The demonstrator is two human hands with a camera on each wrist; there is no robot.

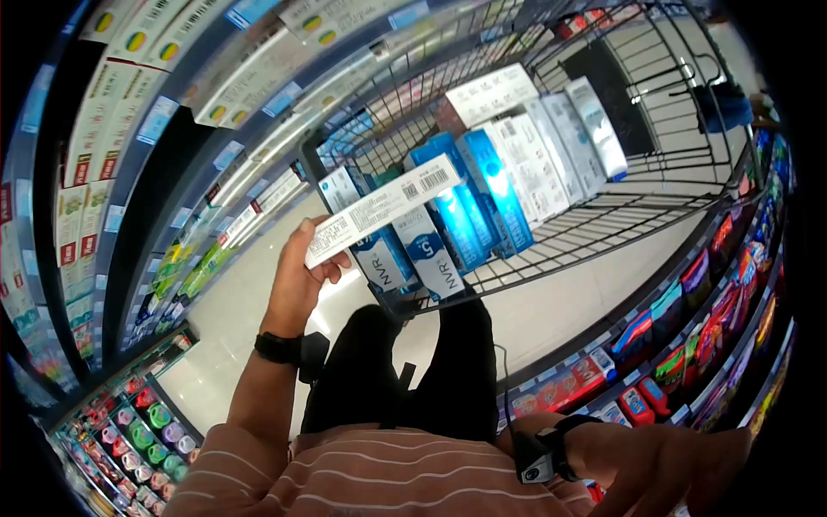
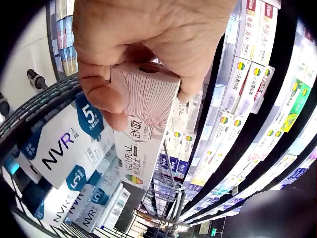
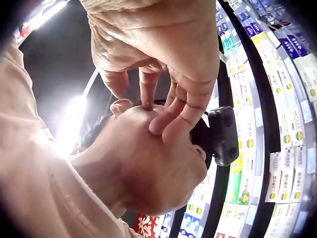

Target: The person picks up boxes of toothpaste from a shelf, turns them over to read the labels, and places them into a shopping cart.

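Note:
My left hand [image 1: 301, 263] is raised over a wire shopping cart [image 1: 620, 220] and grips a long white toothpaste box [image 1: 383, 207] with a barcode on its side. The left wrist view shows thumb and fingers of that hand [image 2: 138, 49] curled round the box's end [image 2: 143, 124], just above the cart's load. In the cart stand white and blue NVR boxes [image 1: 426, 254], bright blue boxes [image 1: 482, 185] and white boxes [image 1: 551, 142]. My right hand [image 3: 163, 99] holds nothing; its bent fingertips touch my own head. Its arm [image 1: 655, 465] is at the lower right.
Shelves of boxed toothpaste [image 1: 103, 129] rise on the left, also behind the box [image 2: 247, 79]. Colourful packs fill the right-hand shelves [image 1: 715, 284]. Small round-topped packs hang at lower left [image 1: 146, 431]. Pale floor [image 1: 233, 319] runs between the shelves under the cart.

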